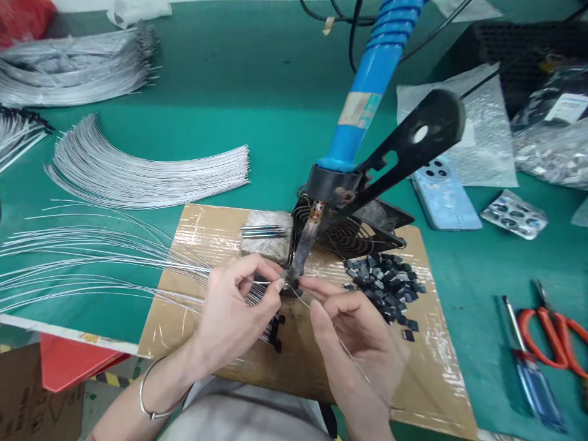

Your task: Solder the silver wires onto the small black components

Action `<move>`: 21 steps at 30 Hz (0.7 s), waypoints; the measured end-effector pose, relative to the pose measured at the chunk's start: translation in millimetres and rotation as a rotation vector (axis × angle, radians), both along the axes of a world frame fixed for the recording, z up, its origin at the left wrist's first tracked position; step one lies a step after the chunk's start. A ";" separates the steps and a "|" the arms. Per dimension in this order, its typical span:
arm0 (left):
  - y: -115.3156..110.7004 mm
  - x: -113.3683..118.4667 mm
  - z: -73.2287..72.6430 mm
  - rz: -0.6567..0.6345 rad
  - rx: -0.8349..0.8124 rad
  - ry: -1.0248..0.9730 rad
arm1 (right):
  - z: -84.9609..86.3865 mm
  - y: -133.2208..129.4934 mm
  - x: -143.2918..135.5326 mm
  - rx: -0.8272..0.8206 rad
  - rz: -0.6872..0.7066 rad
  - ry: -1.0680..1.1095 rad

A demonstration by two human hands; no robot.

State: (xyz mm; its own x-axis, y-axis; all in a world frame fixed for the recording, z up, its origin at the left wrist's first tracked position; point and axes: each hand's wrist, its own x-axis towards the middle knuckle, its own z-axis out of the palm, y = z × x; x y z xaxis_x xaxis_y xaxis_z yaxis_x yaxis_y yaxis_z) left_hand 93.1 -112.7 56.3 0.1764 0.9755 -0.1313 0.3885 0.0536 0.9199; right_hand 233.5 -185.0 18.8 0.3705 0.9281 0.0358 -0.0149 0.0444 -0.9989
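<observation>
A blue-handled soldering iron (367, 110) is fixed in a black metal holder (404, 153), its hot end (305, 245) pointing down between my hands. My left hand (239, 315) pinches a thin wire (261, 283) between thumb and forefinger, right by the iron's tip. A fine strand of solder wire (349, 352) runs through the closed fingers of my right hand (356, 337) and up to the same tip. The tip hides the joint itself. Under my left hand lie loose grey wires (179, 263), with black connectors (275, 334) at the ends of some.
Cardboard (427, 386) covers the work spot. A black fan (353, 236) and a pile of small black parts (386, 285) lie on it, beside a wrapped block (266, 245). Wire bundles (151, 177) are at left; a phone (448, 196), screwdriver (528, 367) and orange-handled pliers (551, 337) at right.
</observation>
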 end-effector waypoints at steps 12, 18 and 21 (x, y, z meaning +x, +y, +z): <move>0.8 -0.5 -4.7 0.014 -0.009 -0.028 | 8.3 1.1 -5.8 -0.056 -0.055 0.029; 1.6 -2.4 -6.0 0.005 -0.021 -0.032 | -0.1 0.8 -2.8 0.013 -0.022 -0.004; 1.1 -2.0 -6.4 0.006 -0.021 -0.039 | -0.1 0.8 -3.3 0.009 -0.028 0.010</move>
State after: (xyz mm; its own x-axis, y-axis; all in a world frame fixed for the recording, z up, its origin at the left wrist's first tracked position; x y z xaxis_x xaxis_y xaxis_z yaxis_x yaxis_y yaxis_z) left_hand 91.0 -111.6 49.9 0.1755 0.9737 -0.1450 0.3515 0.0756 0.9331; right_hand 230.2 -184.2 18.7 0.3971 0.9169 0.0403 -0.0232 0.0539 -0.9983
